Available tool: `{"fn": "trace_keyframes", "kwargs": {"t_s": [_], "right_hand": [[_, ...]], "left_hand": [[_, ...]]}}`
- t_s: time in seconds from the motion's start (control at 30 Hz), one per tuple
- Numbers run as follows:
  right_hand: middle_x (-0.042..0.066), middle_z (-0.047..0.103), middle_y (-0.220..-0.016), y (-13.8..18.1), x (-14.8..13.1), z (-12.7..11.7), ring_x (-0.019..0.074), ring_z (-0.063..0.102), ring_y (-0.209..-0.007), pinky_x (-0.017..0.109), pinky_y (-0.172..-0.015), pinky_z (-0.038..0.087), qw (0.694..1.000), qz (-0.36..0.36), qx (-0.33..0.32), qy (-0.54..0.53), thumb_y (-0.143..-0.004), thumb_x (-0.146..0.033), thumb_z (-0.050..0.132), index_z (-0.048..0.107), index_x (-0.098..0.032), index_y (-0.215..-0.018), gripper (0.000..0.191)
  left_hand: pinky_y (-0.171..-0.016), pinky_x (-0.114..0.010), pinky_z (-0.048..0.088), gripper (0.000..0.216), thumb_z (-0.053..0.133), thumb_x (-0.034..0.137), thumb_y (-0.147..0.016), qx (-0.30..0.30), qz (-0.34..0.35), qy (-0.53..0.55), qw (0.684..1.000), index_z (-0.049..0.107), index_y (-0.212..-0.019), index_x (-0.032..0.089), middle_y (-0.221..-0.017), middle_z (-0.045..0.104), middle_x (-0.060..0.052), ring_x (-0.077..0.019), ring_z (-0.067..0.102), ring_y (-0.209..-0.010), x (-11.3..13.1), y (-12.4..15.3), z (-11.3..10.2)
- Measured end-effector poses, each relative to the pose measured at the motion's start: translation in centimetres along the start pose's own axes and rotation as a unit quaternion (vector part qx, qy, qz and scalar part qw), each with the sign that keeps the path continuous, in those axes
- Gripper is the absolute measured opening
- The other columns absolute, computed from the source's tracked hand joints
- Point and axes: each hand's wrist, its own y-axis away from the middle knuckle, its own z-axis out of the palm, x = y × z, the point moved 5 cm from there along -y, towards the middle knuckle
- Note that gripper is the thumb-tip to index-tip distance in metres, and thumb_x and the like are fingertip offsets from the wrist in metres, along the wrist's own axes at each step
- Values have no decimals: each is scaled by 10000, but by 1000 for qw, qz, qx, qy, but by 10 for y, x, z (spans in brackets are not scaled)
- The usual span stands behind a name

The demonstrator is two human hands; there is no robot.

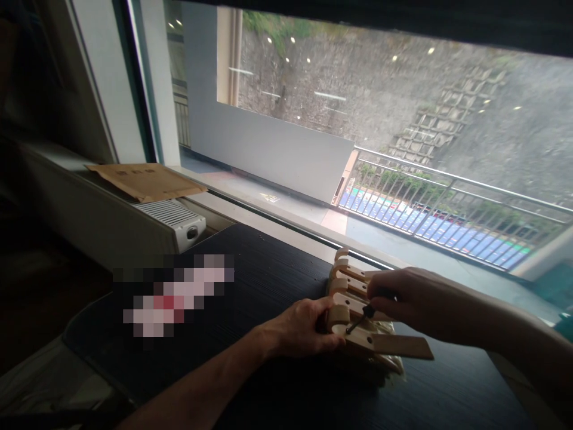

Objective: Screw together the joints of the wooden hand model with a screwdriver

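A wooden piece with a row of curved hooks and flat slats [403, 345] lies on clear plastic wrapping [394, 363] on the dark table. Several dark screw heads or holes dot the slats. My left hand [308, 325] grips its near left side, fingers wrapped round the edge by the nearest hook. In my right hand [394, 295] is a screwdriver [358, 321], its dark handle inside my closed fingers. The shaft slants down to the left, and its tip meets the wood at the base of the nearest hook, close to my left fingers.
The black table [268, 269] stands against a large window. A brown paper envelope [150, 181] lies on the ledge at left, over a white vented box [172, 221]. A blurred-out pinkish item [179, 298] lies on the table's left. Outside are a railing [447, 203] and a rock slope.
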Motion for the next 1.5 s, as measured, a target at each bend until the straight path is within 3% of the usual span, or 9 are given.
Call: {"fn": "trace_keyframes", "kwargs": {"t_s": [0.13, 0.27, 0.53, 0.7, 0.87, 1.13, 1.3, 1.5], "right_hand": [[-68, 632, -708, 2, -4, -3, 100, 521, -602, 226, -535, 319, 1000, -8, 6, 13, -856, -366, 493, 640, -320, -867, 154], [-51, 605, -680, 1, -9, -4, 98, 499, -606, 225, -533, 308, 1000, -15, 4, 25, -851, -307, 478, 615, -253, -750, 179], [-33, 605, -698, 2, -10, -2, 107, 500, -614, 229, -533, 310, 1000, -9, 1, 11, -867, -366, 464, 603, -233, -747, 226], [-61, 634, -714, 3, -10, -7, 105, 522, -605, 220, -533, 304, 1000, -7, 27, 13, -848, -390, 508, 630, -326, -919, 155], [-27, 602, -695, 2, -16, -6, 101, 485, -616, 225, -545, 295, 999, -33, 16, 21, -879, -311, 444, 605, -224, -738, 231], [-11, 573, -659, -1, -15, -3, 101, 446, -573, 233, -519, 281, 999, -20, 18, 28, -909, -366, 397, 579, -200, -719, 311], [-37, 625, -708, 5, -14, -5, 108, 514, -600, 219, -528, 306, 1000, -10, 18, -7, -863, -427, 491, 634, -289, -903, 202], [-17, 617, -732, 1, -14, -3, 104, 497, -636, 217, -544, 306, 999, -27, 18, -17, -852, -315, 487, 626, -218, -774, 186]], "left_hand": [[-709, -258, 479, 370, 623, 326, -770, 3, 1, 0, 1000, 570, -1129, 256, -935, 656, -6, -193, 626, -818, 0, -1, 0], [-720, -257, 480, 380, 621, 309, -772, -2, 4, 2, 1000, 569, -1145, 262, -951, 657, -4, -192, 627, -832, 2, 0, 0], [-722, -258, 477, 386, 618, 315, -775, -2, 1, 2, 1000, 575, -1155, 255, -947, 659, -6, -188, 626, -820, 2, 0, -1], [-714, -246, 473, 386, 620, 306, -769, -1, -3, 8, 1000, 571, -1148, 256, -932, 656, 2, -183, 622, -820, 3, 0, -2], [-712, -243, 470, 368, 614, 299, -767, -3, -2, 7, 1000, 578, -1130, 244, -939, 653, -1, -183, 620, -821, 6, 1, -2], [-710, -255, 471, 374, 629, 330, -761, 5, -3, -6, 1000, 583, -1120, 237, -922, 652, -11, -194, 620, -813, 4, 0, -2], [-733, -258, 472, 408, 623, 306, -771, -2, 7, 1, 1000, 558, -1172, 265, -955, 658, -2, -187, 619, -832, 2, -1, -1], [-717, -246, 468, 374, 614, 297, -777, -4, 7, -6, 1000, 569, -1145, 246, -949, 657, -6, -180, 619, -819, 5, 0, -1]]}}
